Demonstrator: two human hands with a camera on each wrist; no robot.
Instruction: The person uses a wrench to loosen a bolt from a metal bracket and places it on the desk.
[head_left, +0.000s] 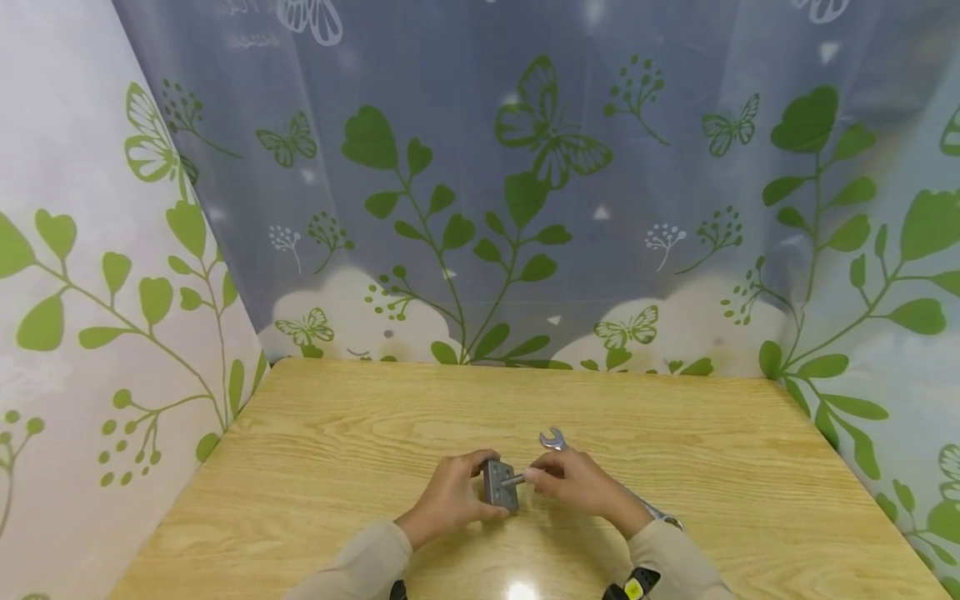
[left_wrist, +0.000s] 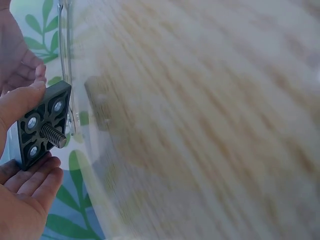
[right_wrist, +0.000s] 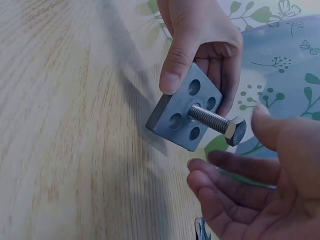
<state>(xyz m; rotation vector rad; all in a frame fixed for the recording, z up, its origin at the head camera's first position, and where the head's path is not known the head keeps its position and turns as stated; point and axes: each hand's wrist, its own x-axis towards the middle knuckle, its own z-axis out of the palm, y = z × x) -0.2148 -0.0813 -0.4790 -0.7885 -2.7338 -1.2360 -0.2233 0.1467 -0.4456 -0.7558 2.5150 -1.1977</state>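
My left hand grips a grey square plate by its edges, thumb on one side and fingers on the other. Round holes surround a hex-head bolt that passes through the plate's middle. In the left wrist view, the bolt's threaded end sticks out of the ribbed opposite face. By the bolt's head is my right hand; the right wrist view has its thumb and loosely bent fingers spread around the head with a gap. A combination wrench lies on the table, its middle hidden behind the right hand and forearm.
The wood-grain table carries the wrench to the right of the plate. A patterned curtain with leaves and butterflies rises behind the table's far edge and along both sides.
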